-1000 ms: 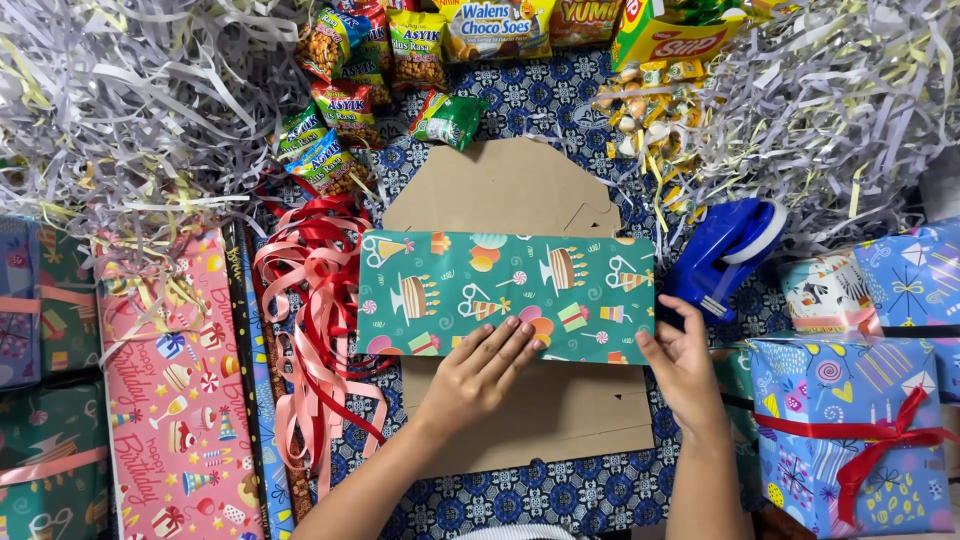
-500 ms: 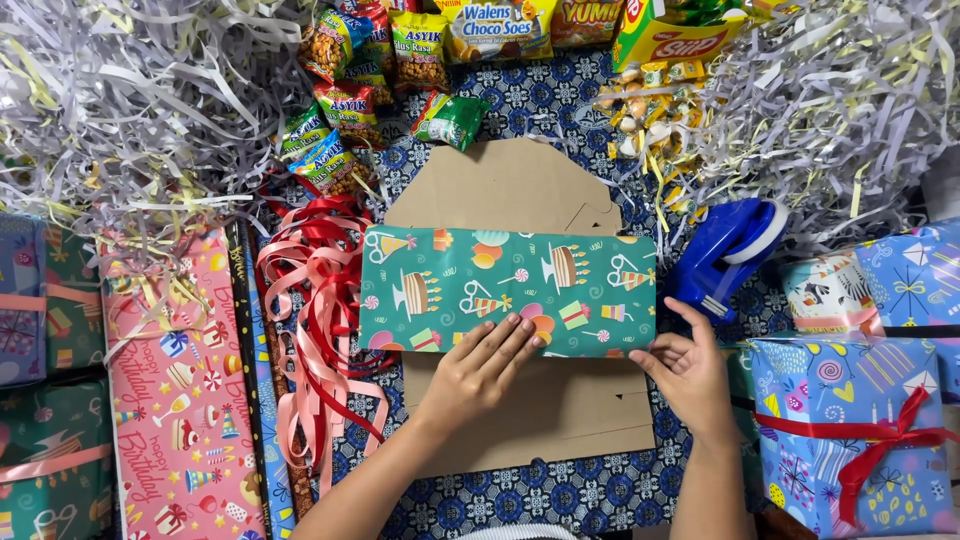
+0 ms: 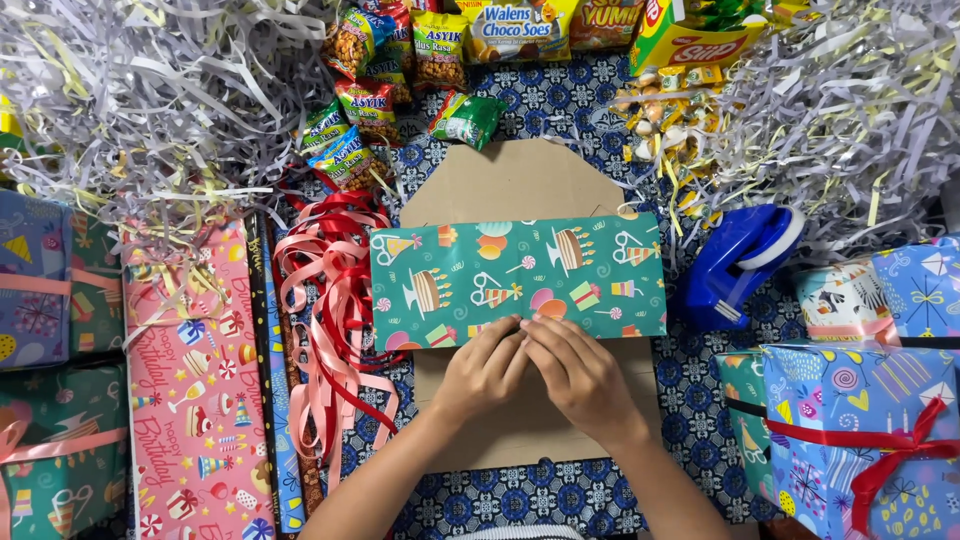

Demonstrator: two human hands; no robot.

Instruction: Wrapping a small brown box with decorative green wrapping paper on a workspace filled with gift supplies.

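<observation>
**Wrapped green box: both hands at its near edge**

Green wrapped box (image 3: 518,283) lies flat on the brown cardboard sheet (image 3: 520,180), long axis running left-right across the view. Cardboard shows above it and below it.

Relative to the box:
- Left hand (image 3: 483,375) and right hand (image 3: 580,378) both sit just below its near long edge, at about mid-length, side by side and touching each other.
- Fingertips of both hands rest on that lower edge; neither hand is clearly nearer.
- Red and pink ribbon bundle (image 3: 330,300) lies just left of the box.
- Blue tape dispenser (image 3: 738,265) lies just right of it, apart from both hands.

Fingers: held together and pressed flat on the paper at the edge, not curled around anything. Nothing is gripped in either hand. Cannot tell whether a paper seam lies under the fingertips.
</observation>
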